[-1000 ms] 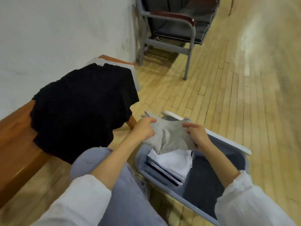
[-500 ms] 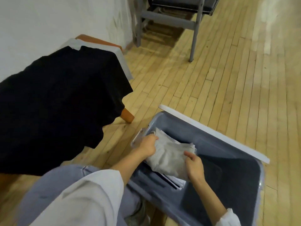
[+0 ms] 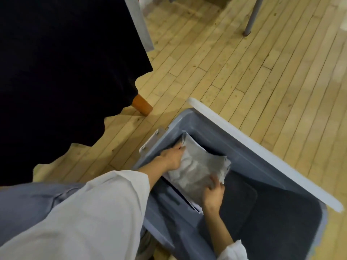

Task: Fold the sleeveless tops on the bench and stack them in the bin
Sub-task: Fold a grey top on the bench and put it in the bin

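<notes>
A folded grey top (image 3: pixel 199 166) lies on a stack of folded clothes in the left end of the grey bin (image 3: pixel 262 162). My left hand (image 3: pixel 173 156) holds its left edge, fingers curled under the cloth. At the top's near right corner my right hand (image 3: pixel 214 190) rests on it, fingers blurred. A black top (image 3: pixel 62 72) is spread over the wooden bench at the left and hangs over its front edge.
A light grey garment (image 3: pixel 139 21) lies under the black top at the bench's far end. One orange bench leg (image 3: pixel 142 105) stands close to the bin. The bin's white lid edge (image 3: pixel 262 152) runs along its far side. A chair leg (image 3: pixel 251 17) stands at the back.
Both hands have lowered the folded grey top from above the bin onto the stack inside. My head has tilted down and closer to the bin.
</notes>
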Action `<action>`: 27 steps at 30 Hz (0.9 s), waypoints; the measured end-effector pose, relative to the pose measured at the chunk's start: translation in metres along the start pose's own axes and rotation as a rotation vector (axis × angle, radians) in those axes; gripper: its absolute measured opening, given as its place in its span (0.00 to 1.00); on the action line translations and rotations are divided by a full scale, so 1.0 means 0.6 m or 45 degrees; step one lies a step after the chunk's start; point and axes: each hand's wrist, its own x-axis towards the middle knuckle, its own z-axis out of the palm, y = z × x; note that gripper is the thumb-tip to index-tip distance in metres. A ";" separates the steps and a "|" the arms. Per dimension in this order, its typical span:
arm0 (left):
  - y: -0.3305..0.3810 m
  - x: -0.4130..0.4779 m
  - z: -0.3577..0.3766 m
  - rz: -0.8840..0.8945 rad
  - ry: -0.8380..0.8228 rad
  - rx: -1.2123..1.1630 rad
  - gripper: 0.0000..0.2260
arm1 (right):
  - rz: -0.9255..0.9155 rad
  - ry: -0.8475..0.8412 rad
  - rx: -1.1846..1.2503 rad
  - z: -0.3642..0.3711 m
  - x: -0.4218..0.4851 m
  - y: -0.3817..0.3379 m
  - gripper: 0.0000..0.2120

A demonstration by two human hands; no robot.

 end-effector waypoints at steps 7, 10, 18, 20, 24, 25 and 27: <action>-0.015 -0.007 0.075 -0.084 0.348 0.310 0.32 | -0.198 0.297 -0.082 0.027 0.004 0.035 0.26; 0.004 -0.010 0.123 -0.074 0.386 0.380 0.29 | -0.657 0.246 -0.385 0.046 0.049 0.025 0.25; 0.008 0.039 0.147 -0.152 0.092 0.294 0.45 | -0.539 -0.136 -0.996 0.041 0.156 0.073 0.36; 0.004 0.046 0.142 -0.137 0.049 0.308 0.48 | -0.508 -0.158 -0.944 0.042 0.150 0.073 0.38; -0.006 0.043 0.132 -0.065 -0.016 0.237 0.52 | -0.490 -0.188 -0.961 0.044 0.140 0.067 0.35; -0.009 0.041 0.124 -0.044 -0.020 0.201 0.52 | -0.484 -0.217 -0.995 0.041 0.144 0.061 0.35; -0.015 0.035 0.107 -0.005 -0.035 0.131 0.51 | -0.468 -0.258 -1.086 0.033 0.150 0.043 0.35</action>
